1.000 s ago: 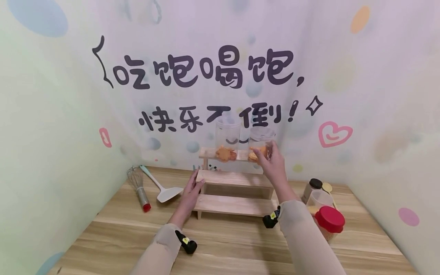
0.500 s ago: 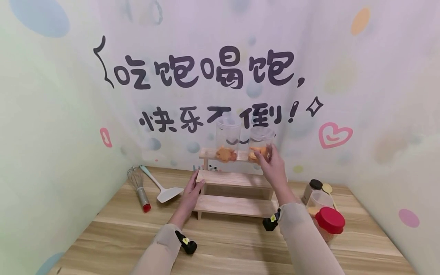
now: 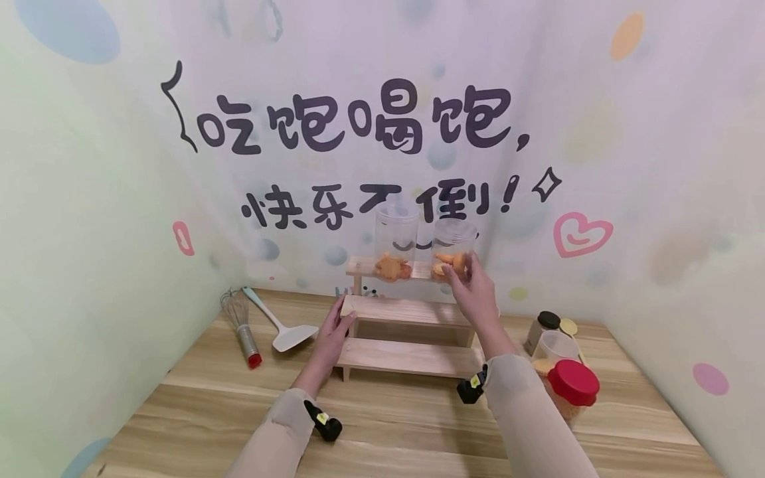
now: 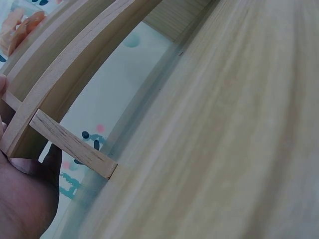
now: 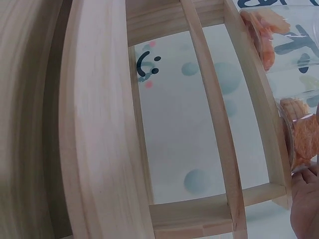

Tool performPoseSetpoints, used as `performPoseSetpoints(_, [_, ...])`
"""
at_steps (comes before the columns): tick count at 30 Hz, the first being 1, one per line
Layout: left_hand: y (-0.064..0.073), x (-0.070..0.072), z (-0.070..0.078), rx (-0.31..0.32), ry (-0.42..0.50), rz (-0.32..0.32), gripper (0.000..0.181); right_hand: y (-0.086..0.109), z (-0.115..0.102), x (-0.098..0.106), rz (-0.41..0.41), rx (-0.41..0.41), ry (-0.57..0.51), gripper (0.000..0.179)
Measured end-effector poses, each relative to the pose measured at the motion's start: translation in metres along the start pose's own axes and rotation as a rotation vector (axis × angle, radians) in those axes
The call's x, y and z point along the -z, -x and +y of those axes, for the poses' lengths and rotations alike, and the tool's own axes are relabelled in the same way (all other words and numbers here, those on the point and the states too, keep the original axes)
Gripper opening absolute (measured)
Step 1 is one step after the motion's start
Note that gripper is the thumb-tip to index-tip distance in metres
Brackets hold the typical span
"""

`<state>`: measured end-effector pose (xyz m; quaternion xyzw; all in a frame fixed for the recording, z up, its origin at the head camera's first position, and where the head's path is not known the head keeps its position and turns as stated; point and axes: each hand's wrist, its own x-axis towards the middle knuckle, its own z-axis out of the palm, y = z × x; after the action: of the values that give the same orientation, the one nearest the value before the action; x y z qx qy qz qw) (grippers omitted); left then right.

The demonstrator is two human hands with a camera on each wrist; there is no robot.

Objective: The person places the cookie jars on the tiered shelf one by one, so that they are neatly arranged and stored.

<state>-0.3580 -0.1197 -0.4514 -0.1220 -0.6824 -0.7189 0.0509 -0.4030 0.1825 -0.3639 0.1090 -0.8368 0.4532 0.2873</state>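
1. Shorter jar [image 3: 451, 240], clear with orange pieces at the bottom, stands upright at the right end of the top tier of the wooden stand [image 3: 406, 309].
2. Fingers of the right hand [image 3: 477, 293] grasp this jar low down: the thumb lies on its near left side, the others round its right side.
3. Fingers of the left hand [image 3: 331, 337] grasp the left end of the stand's middle tier.
4. Just left of the shorter jar, apart from it, a taller clear jar [image 3: 397, 236] stands upright on the same tier, also with orange pieces at its bottom.
5. Left of the stand, a white spatula [image 3: 294, 337] and a whisk [image 3: 244, 332] lie on the wood-grained surface [image 3: 400, 431].
6. Right of the stand are a red-lidded jar [image 3: 575, 385], nearest, then a clear cup [image 3: 558, 345], a black-capped container [image 3: 545, 325] and a yellow spoon [image 3: 569, 326] farther back.
7. On the far side hangs a white backdrop [image 3: 358, 53] with dark lettering.
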Motion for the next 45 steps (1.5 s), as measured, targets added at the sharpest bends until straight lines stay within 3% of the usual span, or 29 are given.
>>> performPoseSetpoints(8, [0.001, -0.002, 0.0, 0.002, -0.008, 0.009, 0.065, 0.002, 0.0, 0.002, -0.009, -0.027, -0.015, 0.056])
performPoseSetpoints(15, [0.002, -0.002, 0.001, 0.025, -0.027, 0.03, 0.066, 0.003, -0.007, 0.008, -0.034, -0.116, -0.026, 0.094])
performPoseSetpoints(20, [0.001, 0.0, 0.001, 0.016, -0.027, 0.035, 0.066, 0.006, -0.019, 0.02, -0.002, -0.137, -0.006, 0.089])
performPoseSetpoints(25, [0.001, 0.0, 0.0, 0.016, -0.022, 0.034, 0.065, 0.015, -0.027, 0.041, -0.04, -0.126, 0.025, 0.087])
performPoseSetpoints(30, [0.001, 0.0, 0.0, 0.022, -0.021, 0.032, 0.066, 0.039, -0.025, 0.072, -0.089, 0.009, 0.16, 0.082])
performPoseSetpoints(35, [0.002, -0.002, 0.002, 0.027, -0.024, 0.032, 0.066, 0.078, -0.007, 0.106, -0.079, 0.136, 0.298, 0.08])
performPoseSetpoints(39, [0.002, -0.001, 0.004, 0.02, -0.03, 0.03, 0.065, 0.106, 0.008, 0.133, -0.045, 0.167, 0.297, 0.075])
performPoseSetpoints(45, [-0.002, 0.0, -0.002, 0.036, -0.029, 0.027, 0.066, 0.135, 0.024, 0.158, 0.005, 0.111, 0.278, 0.069])
